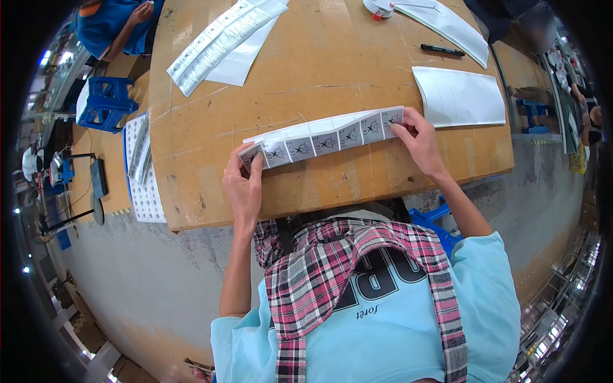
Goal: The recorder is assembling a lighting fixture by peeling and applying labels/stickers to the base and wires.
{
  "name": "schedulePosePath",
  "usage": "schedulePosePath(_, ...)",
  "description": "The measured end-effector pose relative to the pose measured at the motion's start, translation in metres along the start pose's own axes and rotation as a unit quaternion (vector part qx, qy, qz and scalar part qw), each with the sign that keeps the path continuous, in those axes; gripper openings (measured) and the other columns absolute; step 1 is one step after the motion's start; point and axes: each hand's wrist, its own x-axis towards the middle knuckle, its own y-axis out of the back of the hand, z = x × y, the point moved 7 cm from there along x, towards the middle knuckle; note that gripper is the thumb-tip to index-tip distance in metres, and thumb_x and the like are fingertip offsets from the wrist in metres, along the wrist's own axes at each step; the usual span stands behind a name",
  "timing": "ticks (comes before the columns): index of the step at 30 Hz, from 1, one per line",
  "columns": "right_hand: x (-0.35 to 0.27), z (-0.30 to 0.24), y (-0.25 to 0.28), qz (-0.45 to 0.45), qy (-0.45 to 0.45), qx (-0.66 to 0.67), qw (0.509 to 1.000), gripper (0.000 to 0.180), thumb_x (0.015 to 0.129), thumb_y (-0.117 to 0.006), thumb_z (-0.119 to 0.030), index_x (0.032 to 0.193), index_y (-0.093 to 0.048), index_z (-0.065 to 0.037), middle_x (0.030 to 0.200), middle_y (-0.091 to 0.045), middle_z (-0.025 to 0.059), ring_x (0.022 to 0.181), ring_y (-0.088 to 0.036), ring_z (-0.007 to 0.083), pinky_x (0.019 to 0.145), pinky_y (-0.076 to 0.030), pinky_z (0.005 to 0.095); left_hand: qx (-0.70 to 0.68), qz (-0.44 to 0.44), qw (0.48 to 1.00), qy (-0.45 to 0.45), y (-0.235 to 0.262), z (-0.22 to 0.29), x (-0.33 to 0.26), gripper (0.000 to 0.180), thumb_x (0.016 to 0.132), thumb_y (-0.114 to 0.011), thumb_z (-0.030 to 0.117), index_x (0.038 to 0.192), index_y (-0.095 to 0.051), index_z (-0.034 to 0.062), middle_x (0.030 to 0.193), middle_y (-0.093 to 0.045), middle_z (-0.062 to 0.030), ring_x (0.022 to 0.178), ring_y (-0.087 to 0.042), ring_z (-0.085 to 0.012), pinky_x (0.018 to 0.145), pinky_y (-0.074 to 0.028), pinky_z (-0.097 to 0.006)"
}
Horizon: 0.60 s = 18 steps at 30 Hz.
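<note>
A long strip of grey printed labels [324, 142], marked with black crosses, stretches between my two hands above the cardboard-covered table. White backing shows along its far edge. My left hand [244, 188] pinches the strip's left end between thumb and fingers. At the right end, my right hand [418, 142] grips it with the thumb on top and the fingers behind. Just beyond my right hand lies a stack of white sheets [460, 96].
Printed label sheets [220, 41] overlap a white sheet at the far left of the table [332, 67]. A black marker [442, 50], more white sheets [450, 25] and a red-and-white object [379, 7] lie far right. A blue stool [107, 102] stands left. Other people sit across.
</note>
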Motion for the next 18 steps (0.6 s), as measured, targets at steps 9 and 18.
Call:
schedulePosePath(9,-0.004,-0.008,0.000,0.060,0.036,0.019,0.997,0.045,0.084,-0.065,-0.007,0.125,-0.047,-0.002,0.078,-0.065,0.0080,0.066,-0.056,0.0108,0.063,-0.046,0.0251,0.118,0.008,0.992,0.046,0.005,0.001,-0.001,0.045,0.089,-0.062,0.010,0.129,-0.044,0.0017,0.077,-0.058,-0.0036,0.070,-0.049,-0.0092,0.062,-0.039,-0.024)
schedulePosePath(18,-0.017,-0.003,0.016,0.079,0.115,0.007,0.990,0.007,0.083,-0.064,-0.002,0.088,-0.062,0.002,0.080,-0.059,0.0106,0.084,-0.054,0.0194,0.072,-0.046,0.0287,-0.020,-0.043,0.999,0.016,0.012,-0.025,-0.008,0.016,0.087,-0.065,0.012,0.099,-0.062,0.0019,0.071,-0.052,-0.0027,0.071,-0.046,-0.0145,0.066,-0.038,-0.029)
